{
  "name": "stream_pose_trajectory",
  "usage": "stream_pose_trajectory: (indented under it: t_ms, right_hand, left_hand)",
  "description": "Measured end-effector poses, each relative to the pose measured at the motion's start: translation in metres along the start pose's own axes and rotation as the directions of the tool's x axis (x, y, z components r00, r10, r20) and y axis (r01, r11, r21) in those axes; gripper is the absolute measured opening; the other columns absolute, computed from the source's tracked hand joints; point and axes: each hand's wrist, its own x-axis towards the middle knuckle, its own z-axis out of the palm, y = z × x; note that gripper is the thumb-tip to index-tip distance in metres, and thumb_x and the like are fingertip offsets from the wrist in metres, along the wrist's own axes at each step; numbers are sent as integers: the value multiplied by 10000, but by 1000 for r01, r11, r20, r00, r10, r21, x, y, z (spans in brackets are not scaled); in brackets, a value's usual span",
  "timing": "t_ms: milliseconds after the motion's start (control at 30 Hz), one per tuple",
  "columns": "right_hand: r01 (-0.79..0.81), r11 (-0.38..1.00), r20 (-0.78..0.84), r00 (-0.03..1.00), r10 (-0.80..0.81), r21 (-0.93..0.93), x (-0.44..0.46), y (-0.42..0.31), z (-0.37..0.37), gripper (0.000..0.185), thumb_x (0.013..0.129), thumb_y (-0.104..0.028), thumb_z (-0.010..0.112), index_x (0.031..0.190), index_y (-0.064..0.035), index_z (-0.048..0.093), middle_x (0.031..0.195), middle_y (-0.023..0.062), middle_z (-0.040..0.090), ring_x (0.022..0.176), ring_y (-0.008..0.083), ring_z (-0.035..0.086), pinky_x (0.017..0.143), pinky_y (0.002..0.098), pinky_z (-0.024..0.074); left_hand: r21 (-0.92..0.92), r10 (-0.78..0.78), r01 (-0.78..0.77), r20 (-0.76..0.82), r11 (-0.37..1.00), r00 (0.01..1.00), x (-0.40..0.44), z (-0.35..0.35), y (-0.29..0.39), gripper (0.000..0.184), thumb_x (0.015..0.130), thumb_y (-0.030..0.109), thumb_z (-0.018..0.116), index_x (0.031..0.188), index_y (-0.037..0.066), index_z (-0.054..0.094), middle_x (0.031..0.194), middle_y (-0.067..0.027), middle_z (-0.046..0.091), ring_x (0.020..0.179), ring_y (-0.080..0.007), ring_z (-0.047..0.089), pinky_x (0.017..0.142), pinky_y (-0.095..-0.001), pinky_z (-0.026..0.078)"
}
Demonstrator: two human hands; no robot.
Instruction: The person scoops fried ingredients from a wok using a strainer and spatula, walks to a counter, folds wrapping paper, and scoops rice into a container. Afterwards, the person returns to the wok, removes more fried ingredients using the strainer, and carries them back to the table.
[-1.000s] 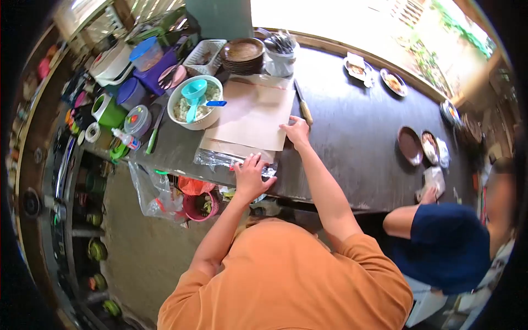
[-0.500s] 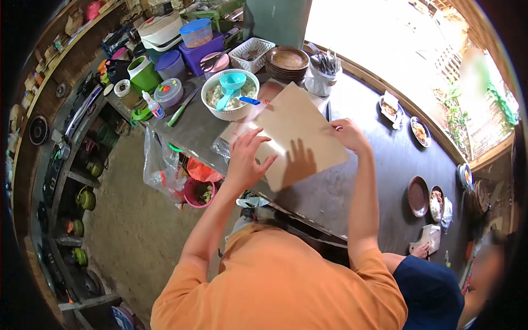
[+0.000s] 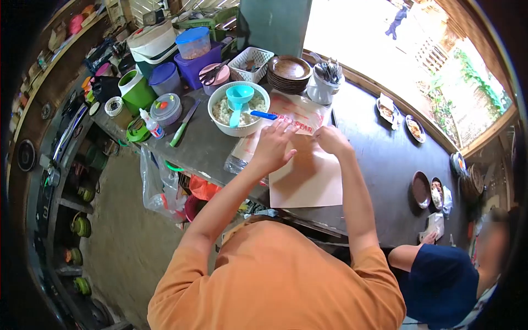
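Observation:
A tan paper sheet lies near the table's front edge, under both forearms. My left hand has its fingers spread over the sheet's upper left, beside a white bowl of rice. In the bowl rest a turquoise scoop and a blue-handled utensil. My right hand is closed at the sheet's upper right; what its fingers pinch is hidden. Behind both hands lies a plastic pack with red lettering.
Stacked brown plates and a cutlery holder stand behind. A green-handled knife and lidded tubs are at left. Small food dishes line the right. A co-worker in dark blue is at the right, a hand on white wrapping.
The tan sheet has come off the pack toward the table's front edge, baring the red lettering. My right hand has moved left and down, my left hand right. The view has shifted too.

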Motion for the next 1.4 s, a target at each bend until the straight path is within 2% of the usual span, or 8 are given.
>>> stream_pose_trajectory:
  t_ms: [167, 433, 633, 833, 933, 1067, 1233, 1400]
  right_hand:
    - [-48, 998, -80, 996, 45, -31, 6, -1, 44, 198, 928, -163, 635, 1020, -78, 790, 1041, 169, 745, 993, 357, 702, 908, 450, 545]
    - [-3, 993, -298, 954, 39, 118, -4, -10, 46, 202, 957, -186, 640, 1038, -68, 784, 1027, 181, 741, 951, 374, 703, 894, 462, 536]
    - [-51, 982, -449, 884, 130, 183, -5, -6, 42, 198, 968, -146, 614, 1038, -68, 782, 1012, 186, 741, 908, 372, 711, 864, 450, 540]
    - [-116, 991, -402, 905, 136, 74, 0, 31, 86, 188, 944, -115, 618, 1041, -73, 773, 1018, 145, 750, 959, 330, 710, 893, 440, 530]
    - [-99, 993, -461, 879, 119, 69, -6, 40, 97, 190, 932, -103, 632, 1062, -67, 765, 1065, 125, 752, 1031, 306, 700, 945, 439, 515]
    - [-17, 996, -642, 764, 66, 83, -3, 49, 111, 224, 931, -104, 650, 1125, -54, 751, 1169, 122, 739, 1162, 294, 664, 1024, 430, 486]
    - [-12, 999, -658, 752, 31, 33, -26, 51, 118, 209, 915, -110, 679, 1103, -82, 765, 1207, 107, 730, 1233, 304, 631, 1062, 448, 462]
    - [0, 999, -633, 773, 24, 37, -62, 33, 124, 186, 882, -93, 705, 1052, -112, 777, 1206, 68, 730, 1242, 303, 623, 1071, 459, 450]
  left_hand:
    - [33, 82, -82, -10, 996, 997, 5, 39, -31, 606, 857, 283, 748, 1423, 174, 560, 1388, -79, 613, 1367, -298, 481, 1059, -483, 385]
    - [-114, 54, -48, 44, 992, 998, 35, 67, -56, 194, 872, 126, 613, 983, 87, 767, 907, -135, 739, 916, -316, 693, 866, -434, 501]
    - [-136, 115, -138, -168, 981, 979, 66, 80, -63, 195, 884, 86, 579, 948, 66, 762, 870, -168, 727, 852, -338, 704, 803, -454, 540]
    - [-244, 6, 7, 55, 970, 998, 53, 110, -70, 181, 854, 50, 599, 934, 58, 762, 938, -179, 736, 931, -344, 696, 847, -460, 534]
    - [-276, 26, -31, -22, 961, 999, 47, 119, -83, 222, 857, 47, 601, 994, 79, 773, 991, -158, 739, 914, -334, 714, 834, -449, 559]
    - [-360, 28, -44, -48, 932, 998, 45, 122, -89, 268, 835, 18, 612, 1055, 62, 759, 1045, -141, 741, 1009, -312, 697, 891, -445, 542]
    - [-244, 72, -111, -162, 963, 984, 22, 116, -83, 253, 865, 61, 651, 1093, 88, 758, 1165, -85, 738, 1181, -294, 655, 1041, -442, 471]
    - [-216, 39, -51, -61, 975, 997, -15, 104, -82, 241, 860, 79, 678, 1081, 117, 767, 1211, -65, 734, 1233, -291, 637, 1100, -485, 417]
